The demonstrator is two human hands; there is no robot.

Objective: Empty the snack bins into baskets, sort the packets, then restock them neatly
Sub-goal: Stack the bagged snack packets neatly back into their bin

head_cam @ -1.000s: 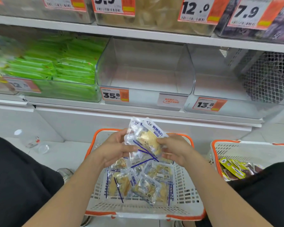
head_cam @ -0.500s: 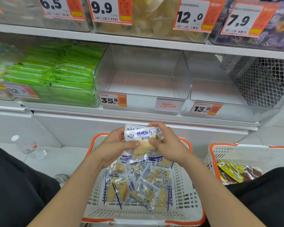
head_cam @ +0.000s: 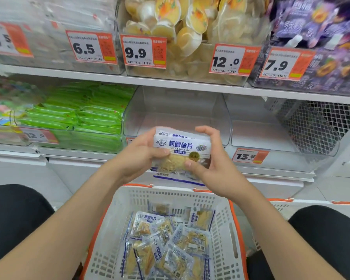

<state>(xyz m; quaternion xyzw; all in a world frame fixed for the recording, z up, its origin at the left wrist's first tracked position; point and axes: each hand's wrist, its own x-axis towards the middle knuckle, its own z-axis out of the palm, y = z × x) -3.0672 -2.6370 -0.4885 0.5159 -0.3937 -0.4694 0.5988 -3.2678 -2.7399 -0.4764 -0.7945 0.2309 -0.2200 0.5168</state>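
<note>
Fingers curled, left hand (head_cam: 136, 157) and right hand (head_cam: 215, 168) clasp a flat stack of glossy cod fillet packets (head_cam: 182, 147); at six o'clock, a perforated plastic basket (head_cam: 170, 197).

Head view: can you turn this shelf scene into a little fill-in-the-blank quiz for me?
1. The left hand and right hand hold a stack of packets labelled Grilled ____ Fillet.
2. The clear bin behind the stack is ____.
3. The basket below the hands has an ____ rim.
4. The price tag just right of the hands reads ____.
Missing words: cod; empty; orange; 13.8
</note>
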